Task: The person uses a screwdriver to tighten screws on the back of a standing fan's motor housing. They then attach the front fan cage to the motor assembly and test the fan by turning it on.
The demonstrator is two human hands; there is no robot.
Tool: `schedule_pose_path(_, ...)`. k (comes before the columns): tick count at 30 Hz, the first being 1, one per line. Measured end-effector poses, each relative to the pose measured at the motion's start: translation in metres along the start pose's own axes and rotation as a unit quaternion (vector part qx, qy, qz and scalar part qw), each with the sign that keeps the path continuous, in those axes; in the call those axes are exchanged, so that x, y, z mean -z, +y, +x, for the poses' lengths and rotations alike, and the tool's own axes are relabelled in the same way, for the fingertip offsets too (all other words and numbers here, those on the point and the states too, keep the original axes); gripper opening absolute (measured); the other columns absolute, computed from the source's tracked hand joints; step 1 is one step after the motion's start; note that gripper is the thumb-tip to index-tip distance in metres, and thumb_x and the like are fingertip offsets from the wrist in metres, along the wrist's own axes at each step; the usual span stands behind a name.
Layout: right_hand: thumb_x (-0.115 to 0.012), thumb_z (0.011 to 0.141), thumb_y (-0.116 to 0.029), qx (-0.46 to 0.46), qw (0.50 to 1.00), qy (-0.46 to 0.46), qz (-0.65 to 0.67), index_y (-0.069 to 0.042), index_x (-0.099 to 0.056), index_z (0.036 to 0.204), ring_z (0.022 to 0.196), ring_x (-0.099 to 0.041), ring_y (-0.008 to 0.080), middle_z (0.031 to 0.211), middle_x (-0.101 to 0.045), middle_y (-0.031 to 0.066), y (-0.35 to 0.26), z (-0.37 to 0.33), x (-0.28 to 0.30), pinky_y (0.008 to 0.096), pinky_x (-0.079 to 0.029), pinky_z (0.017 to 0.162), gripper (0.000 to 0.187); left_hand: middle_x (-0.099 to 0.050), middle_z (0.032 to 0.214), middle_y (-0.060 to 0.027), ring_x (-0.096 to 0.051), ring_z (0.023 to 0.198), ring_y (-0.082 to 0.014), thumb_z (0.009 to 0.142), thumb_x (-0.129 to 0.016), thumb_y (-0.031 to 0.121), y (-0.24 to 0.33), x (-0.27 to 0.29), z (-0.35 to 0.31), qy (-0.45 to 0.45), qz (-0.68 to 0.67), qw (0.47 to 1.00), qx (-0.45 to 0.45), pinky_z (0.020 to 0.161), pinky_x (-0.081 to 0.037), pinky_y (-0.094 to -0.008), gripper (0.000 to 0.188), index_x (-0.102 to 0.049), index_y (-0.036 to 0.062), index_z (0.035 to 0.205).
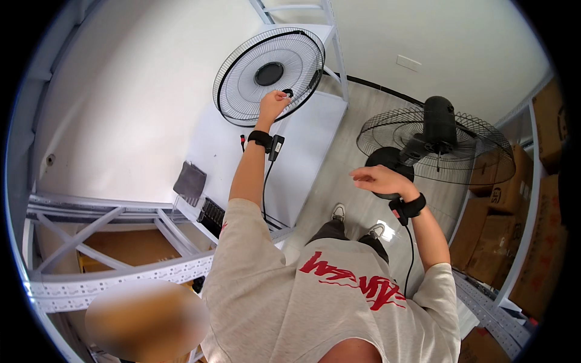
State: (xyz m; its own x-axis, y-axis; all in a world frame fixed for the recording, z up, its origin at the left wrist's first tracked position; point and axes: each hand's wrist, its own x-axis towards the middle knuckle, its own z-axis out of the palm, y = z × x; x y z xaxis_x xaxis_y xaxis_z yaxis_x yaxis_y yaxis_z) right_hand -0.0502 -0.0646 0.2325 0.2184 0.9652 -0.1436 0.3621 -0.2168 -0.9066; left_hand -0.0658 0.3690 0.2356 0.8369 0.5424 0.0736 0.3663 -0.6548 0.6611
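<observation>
The left hand (274, 107) is over the far part of the white rectangular tabletop (308, 139), its fingertips drawn narrowly together; whether they grip anything, I cannot tell. The right hand (384, 180), right of the tabletop, has its fingers stretched out and holds nothing.

Also right of the tabletop, just beyond the right hand, is a black fan with a wide wire cage and rounded motor housing (440, 121). At the tabletop's far end is a large round black wire grille (269, 55), right at the left hand's fingertips and well apart from the right hand. Its fine wires spread from a solid dark disc (269, 74) to a black ring, with white showing between them. Near the tabletop's left edge are a flat grey square piece (190, 183) and, nearer the body, a smaller black ridged piece (212, 216).
</observation>
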Motion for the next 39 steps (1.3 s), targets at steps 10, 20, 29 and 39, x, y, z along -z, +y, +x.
schedule_pose_path(10, -0.062, 0.097, -0.037, -0.068, 0.997, -0.011, -0.026, -0.004, -0.061, 0.131, 0.103, -0.07, 0.0305, 0.112, -0.071, 0.02, -0.01, 0.024, -0.027, 0.0371, -0.054, 0.09, 0.048, -0.07, 0.123, -0.0127, -0.067, 0.113, -0.0303, 0.073, -0.08, 0.033, -0.04, -0.022, 0.082, -0.162, 0.068, 0.984, -0.03, 0.096, -0.052, -0.0374, 0.06, -0.068, 0.0206, 0.13)
schedule_pose_path(20, -0.065, 0.096, -0.032, -0.039, 0.994, 0.1, -0.019, -0.002, -0.063, 0.128, 0.096, -0.072, 0.0275, 0.108, -0.073, 0.0152, -0.029, 0.011, -0.026, 0.0357, -0.056, 0.084, 0.043, -0.071, 0.112, -0.0125, -0.064, 0.106, -0.0333, 0.072, -0.083, 0.025, -0.033, -0.021, 0.093, 0.0, 0.133, 0.976, -0.17, 0.092, -0.053, -0.0439, 0.041, -0.075, 0.0146, 0.111)
schedule_pose_path(29, -0.073, 0.091, -0.012, 0.102, 0.925, 0.335, 0.144, -0.009, -0.046, 0.147, 0.1, -0.069, 0.0185, 0.121, -0.069, 0.0126, -0.084, -0.03, -0.013, 0.0323, -0.056, 0.089, 0.063, -0.064, 0.128, -0.0112, -0.065, 0.103, -0.0178, 0.074, -0.083, 0.007, 0.204, 0.035, -0.11, -0.36, -0.263, 0.787, -0.427, 0.087, -0.054, -0.0301, 0.071, -0.053, 0.0013, 0.138)
schedule_pose_path(39, -0.073, 0.087, 0.0, 0.071, 0.798, 0.552, 0.231, -0.008, -0.04, 0.151, 0.097, -0.063, 0.0091, 0.121, -0.062, 0.0097, -0.002, -0.108, -0.044, 0.0236, -0.052, 0.081, 0.073, -0.06, 0.133, -0.0196, -0.066, 0.11, -0.0228, 0.09, -0.076, 0.02, 0.258, -0.125, -0.2, -0.413, -0.202, 0.843, -0.28, 0.091, -0.055, -0.0361, 0.059, -0.045, -0.0012, 0.136)
